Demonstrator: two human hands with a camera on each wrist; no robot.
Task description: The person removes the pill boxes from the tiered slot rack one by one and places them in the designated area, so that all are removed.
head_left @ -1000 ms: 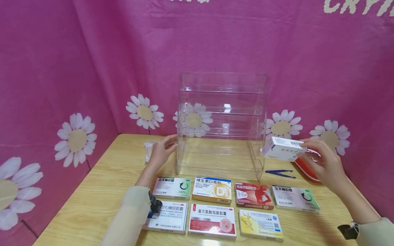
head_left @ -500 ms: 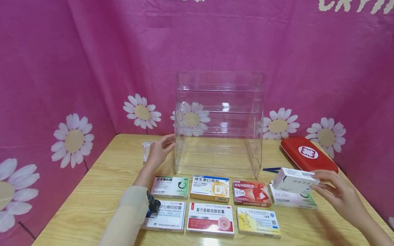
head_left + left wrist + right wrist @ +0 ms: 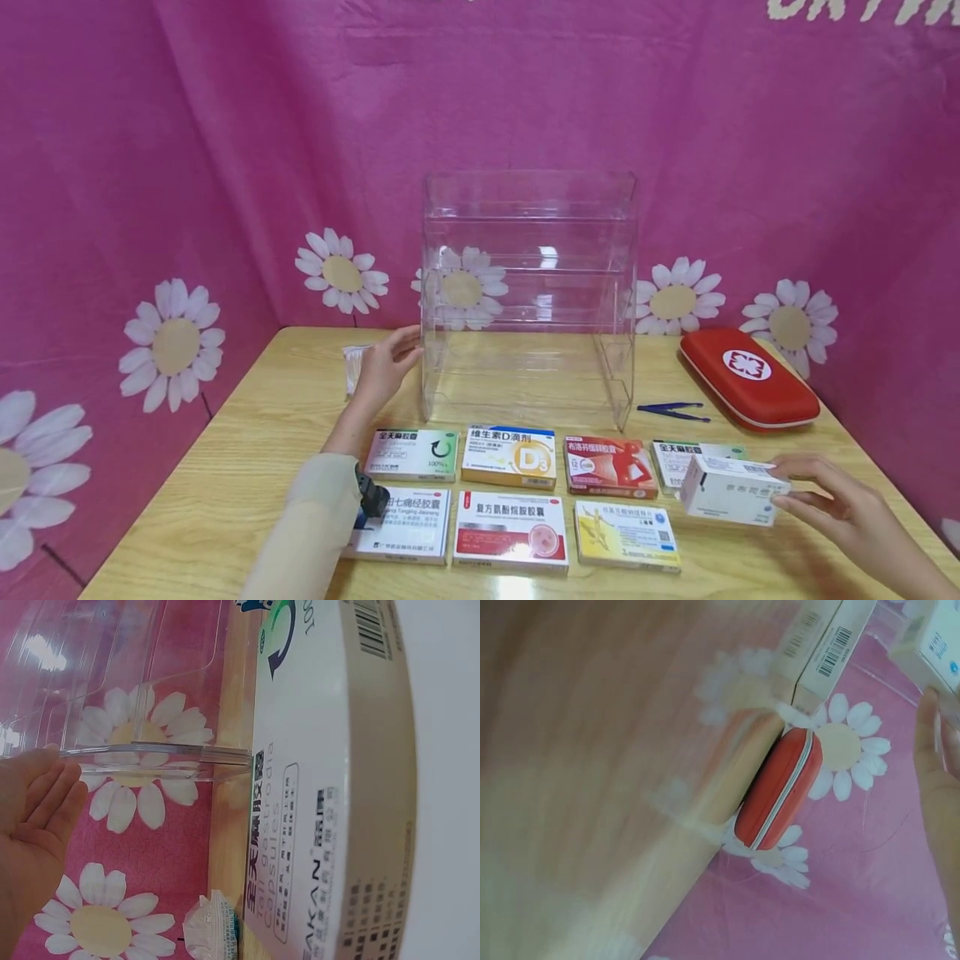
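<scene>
A clear plastic display rack with stepped tiers stands at the back middle of the table. My left hand touches its left side edge, fingers relaxed, as the left wrist view also shows. At the front right, my right hand pinches one end of a white medicine box between thumb and fingers. That box is tilted and overlaps a green-and-white medicine box in the head view. In the right wrist view the held white box shows at the upper right, by the fingertips.
Medicine boxes lie in two rows before the rack, among them an orange vitamin D box, a red box and a yellow-and-white box. Blue tweezers and a red first-aid case lie right; a cotton swab packet lies left.
My right hand has brought the white box down and toward the front from beside the rack, uncovering the tweezers and red case. The left hand stays at the rack's side.
</scene>
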